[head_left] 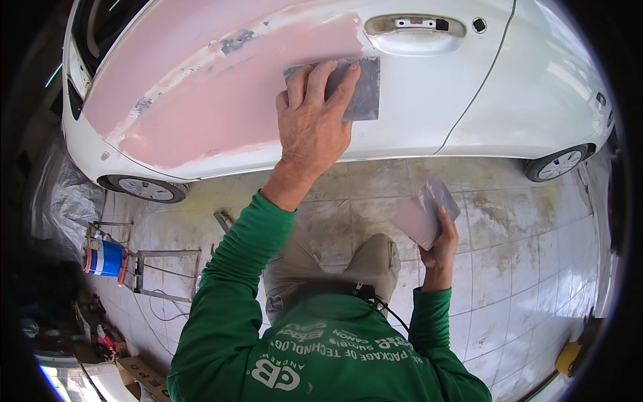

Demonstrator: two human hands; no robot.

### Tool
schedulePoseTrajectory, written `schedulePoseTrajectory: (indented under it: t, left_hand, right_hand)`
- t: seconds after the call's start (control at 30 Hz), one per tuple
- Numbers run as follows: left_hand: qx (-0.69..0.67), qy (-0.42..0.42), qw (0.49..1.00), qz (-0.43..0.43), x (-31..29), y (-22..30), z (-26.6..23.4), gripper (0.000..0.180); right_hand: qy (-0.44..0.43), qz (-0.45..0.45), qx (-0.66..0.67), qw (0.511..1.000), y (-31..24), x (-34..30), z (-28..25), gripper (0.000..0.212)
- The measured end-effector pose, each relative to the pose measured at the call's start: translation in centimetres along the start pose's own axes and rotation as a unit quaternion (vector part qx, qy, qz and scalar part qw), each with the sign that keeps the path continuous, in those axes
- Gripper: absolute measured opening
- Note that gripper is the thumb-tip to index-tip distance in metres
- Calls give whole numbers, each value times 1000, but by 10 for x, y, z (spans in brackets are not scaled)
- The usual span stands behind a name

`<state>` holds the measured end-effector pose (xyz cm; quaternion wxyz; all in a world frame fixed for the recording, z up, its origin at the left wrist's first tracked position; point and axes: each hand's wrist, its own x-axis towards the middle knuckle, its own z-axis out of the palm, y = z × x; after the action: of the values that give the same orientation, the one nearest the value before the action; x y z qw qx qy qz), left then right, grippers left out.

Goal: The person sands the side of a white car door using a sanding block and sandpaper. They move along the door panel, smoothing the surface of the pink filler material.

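Observation:
My left hand [313, 127] presses a flat grey rectangular putty spreader [365, 90] against the side of a white car [418, 107], with several fingers spread over its face. Under and left of it lies a broad patch of pink filler [234, 114], with bare grey and whitish streaks along its upper part. Lower and to the right, away from the car, my right hand [442, 244] grips a thin grey spreader plate [439, 197] smeared with pinkish filler [416, 218]. Whether that is one plate or two overlapping, I cannot tell.
A recessed door handle [415, 33] sits just above and right of the spreader. On the tiled floor [495, 254], a metal frame stand [167, 275] and a blue can [104, 258] stand at the left. Crumpled plastic sheeting [67, 201] hangs near the front wheel [149, 189].

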<state>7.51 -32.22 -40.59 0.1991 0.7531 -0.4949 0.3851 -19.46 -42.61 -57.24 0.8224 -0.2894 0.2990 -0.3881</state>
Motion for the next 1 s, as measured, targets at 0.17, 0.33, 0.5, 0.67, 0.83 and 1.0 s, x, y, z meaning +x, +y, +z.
schedulePoseTrajectory:
  t: [0.17,0.33,0.5,0.67,0.83,1.0]
  left_hand:
    - [35,68,997,7,57,-26,-6,72]
    - [38,39,998,14,9,-12,37,71]
    - [14,11,1000,26,-83,-11,112,83]
    - [-26,-125,992,-12,-142,0,140,84]
    - [-48,-43,998,-6,-46,9,35,78]
    - [24,82,996,17,43,-20,-17,73]
  right_hand:
    - [-25,10,-6,1000,2,-4,18,45]
    - [-3,21,-13,1000,4,-3,18,46]
    - [-23,33,-26,999,0,0,9,44]
    - [-14,12,-24,1000,-13,-5,-5,44]
    - [-3,-15,-1,1000,-22,-12,0,46]
    - [-40,17,-21,999,-6,-2,-6,50]
